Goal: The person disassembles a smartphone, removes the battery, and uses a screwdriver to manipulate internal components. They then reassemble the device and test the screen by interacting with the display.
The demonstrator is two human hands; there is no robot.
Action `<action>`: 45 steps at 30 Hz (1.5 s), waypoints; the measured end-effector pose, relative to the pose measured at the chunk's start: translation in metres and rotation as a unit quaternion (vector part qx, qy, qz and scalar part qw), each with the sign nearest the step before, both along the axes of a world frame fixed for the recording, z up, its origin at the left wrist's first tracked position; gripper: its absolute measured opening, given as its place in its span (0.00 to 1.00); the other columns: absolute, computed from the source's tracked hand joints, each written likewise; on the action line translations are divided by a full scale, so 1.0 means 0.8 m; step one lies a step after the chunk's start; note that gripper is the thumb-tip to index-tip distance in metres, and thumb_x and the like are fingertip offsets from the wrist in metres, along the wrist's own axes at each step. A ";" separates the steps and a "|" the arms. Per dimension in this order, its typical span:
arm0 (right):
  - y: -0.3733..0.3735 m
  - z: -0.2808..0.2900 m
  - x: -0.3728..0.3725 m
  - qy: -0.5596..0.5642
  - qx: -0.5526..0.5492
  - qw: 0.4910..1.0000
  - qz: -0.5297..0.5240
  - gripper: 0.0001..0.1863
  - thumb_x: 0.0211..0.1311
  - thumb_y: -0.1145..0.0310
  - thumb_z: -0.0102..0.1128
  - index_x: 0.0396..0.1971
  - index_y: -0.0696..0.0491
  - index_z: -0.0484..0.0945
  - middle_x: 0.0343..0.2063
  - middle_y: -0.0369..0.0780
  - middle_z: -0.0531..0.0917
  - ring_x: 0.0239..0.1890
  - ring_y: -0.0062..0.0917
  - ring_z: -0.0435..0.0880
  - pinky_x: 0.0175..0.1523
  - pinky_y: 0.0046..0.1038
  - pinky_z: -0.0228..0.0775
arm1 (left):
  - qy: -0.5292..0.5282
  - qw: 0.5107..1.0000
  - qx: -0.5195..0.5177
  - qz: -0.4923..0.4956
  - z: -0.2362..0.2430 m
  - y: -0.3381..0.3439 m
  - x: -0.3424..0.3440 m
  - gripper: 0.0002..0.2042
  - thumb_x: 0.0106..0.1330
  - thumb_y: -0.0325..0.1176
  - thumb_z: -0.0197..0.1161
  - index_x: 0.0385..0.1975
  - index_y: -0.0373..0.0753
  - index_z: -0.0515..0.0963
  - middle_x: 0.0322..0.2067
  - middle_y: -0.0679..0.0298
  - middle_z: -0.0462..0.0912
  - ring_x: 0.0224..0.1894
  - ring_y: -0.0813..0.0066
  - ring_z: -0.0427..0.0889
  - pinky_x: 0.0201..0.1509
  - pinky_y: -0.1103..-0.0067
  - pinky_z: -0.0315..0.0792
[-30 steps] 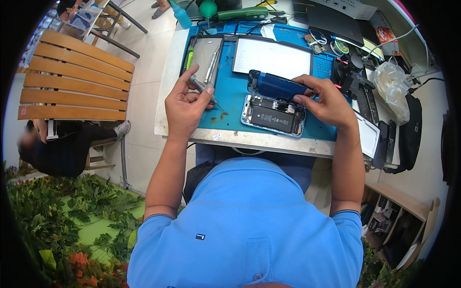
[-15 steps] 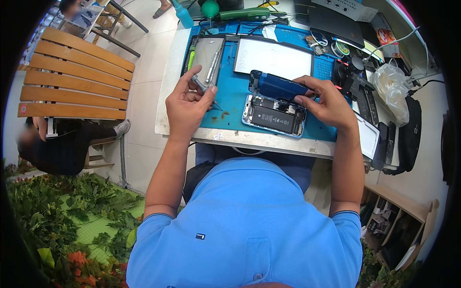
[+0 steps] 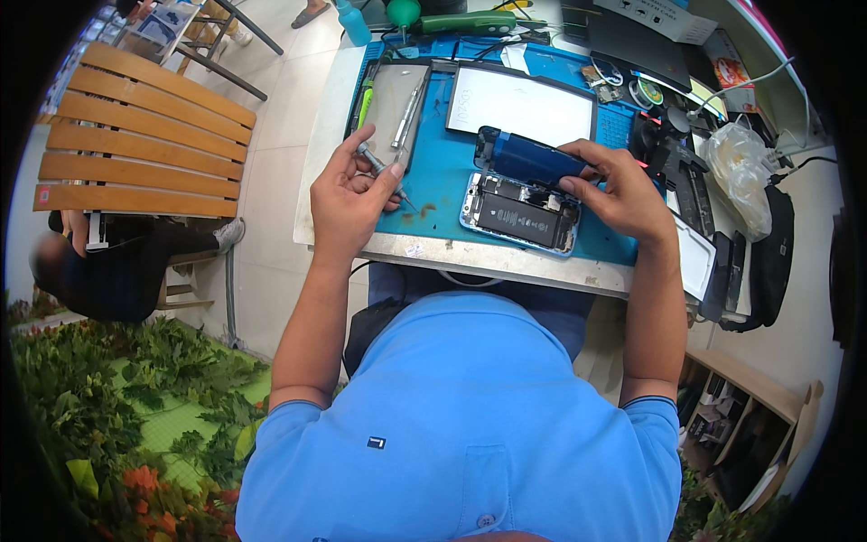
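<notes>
My left hand grips a slim silver screwdriver, its tip pointing down toward the blue mat. My right hand pinches the phone's dark display assembly by its right end, tilted up over the back of an opened phone. That phone lies on the mat with its black battery and internals showing. Left of them is a grey tray with a silver tool and a green-yellow pen-like tool. A white board lies behind the display.
Beyond are a green tool, a blue bottle, spools and cables. A plastic bag and black case are at right. A wooden slatted chair and a person in dark clothes are at left.
The display in my right hand has moved slightly up and right, with the opened phone appearing slightly higher too. My left hand keeps its grip on the screwdriver, nearly in place.
</notes>
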State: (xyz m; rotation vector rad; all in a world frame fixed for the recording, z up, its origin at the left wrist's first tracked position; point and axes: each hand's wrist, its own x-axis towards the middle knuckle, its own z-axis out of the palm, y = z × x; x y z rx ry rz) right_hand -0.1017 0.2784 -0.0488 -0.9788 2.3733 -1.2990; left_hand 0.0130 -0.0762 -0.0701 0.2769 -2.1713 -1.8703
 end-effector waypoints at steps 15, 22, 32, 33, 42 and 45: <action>-0.001 0.001 0.001 -0.006 -0.007 1.000 0.006 0.19 0.70 0.74 0.72 0.60 0.57 0.85 0.41 0.44 0.92 0.36 0.27 0.87 0.42 0.30 0.78 | -0.026 0.999 -0.012 0.032 0.003 0.003 0.000 0.30 0.70 0.25 0.78 0.72 0.28 0.77 0.32 0.64 0.85 0.25 0.83 0.86 0.25 0.85 0.80; -0.002 0.007 0.001 -0.020 0.000 1.000 0.008 0.19 0.70 0.75 0.72 0.59 0.58 0.85 0.41 0.44 0.92 0.37 0.27 0.88 0.44 0.30 0.79 | -0.037 0.998 -0.038 0.041 0.004 0.003 0.001 0.30 0.70 0.26 0.78 0.71 0.29 0.78 0.30 0.66 0.84 0.25 0.84 0.86 0.25 0.86 0.80; -0.003 0.008 0.002 -0.014 0.004 1.000 0.005 0.18 0.70 0.74 0.72 0.58 0.58 0.86 0.39 0.43 0.92 0.37 0.27 0.86 0.45 0.30 0.79 | -0.052 0.995 -0.058 0.058 0.006 0.004 -0.001 0.30 0.69 0.30 0.81 0.70 0.30 0.80 0.29 0.68 0.81 0.24 0.84 0.86 0.25 0.85 0.81; -0.003 0.008 0.002 -0.014 0.004 1.000 0.004 0.18 0.70 0.74 0.72 0.58 0.58 0.86 0.39 0.44 0.92 0.37 0.27 0.86 0.46 0.30 0.79 | -0.052 0.995 -0.057 0.058 0.007 0.004 -0.001 0.30 0.69 0.30 0.81 0.70 0.31 0.80 0.29 0.68 0.81 0.24 0.84 0.86 0.25 0.85 0.81; -0.003 0.008 0.002 -0.020 -0.005 1.000 0.007 0.18 0.70 0.74 0.72 0.58 0.58 0.86 0.41 0.45 0.92 0.38 0.29 0.87 0.50 0.32 0.81 | -0.015 0.997 -0.050 0.062 0.002 0.008 0.003 0.29 0.69 0.27 0.79 0.70 0.30 0.79 0.30 0.66 0.83 0.25 0.85 0.85 0.26 0.86 0.81; -0.002 0.006 0.001 -0.017 -0.007 1.000 0.009 0.18 0.70 0.74 0.72 0.58 0.58 0.86 0.41 0.45 0.92 0.39 0.28 0.87 0.51 0.31 0.81 | 0.001 0.997 -0.053 0.055 -0.003 0.006 0.004 0.30 0.70 0.26 0.79 0.71 0.30 0.78 0.33 0.63 0.86 0.26 0.86 0.85 0.27 0.87 0.80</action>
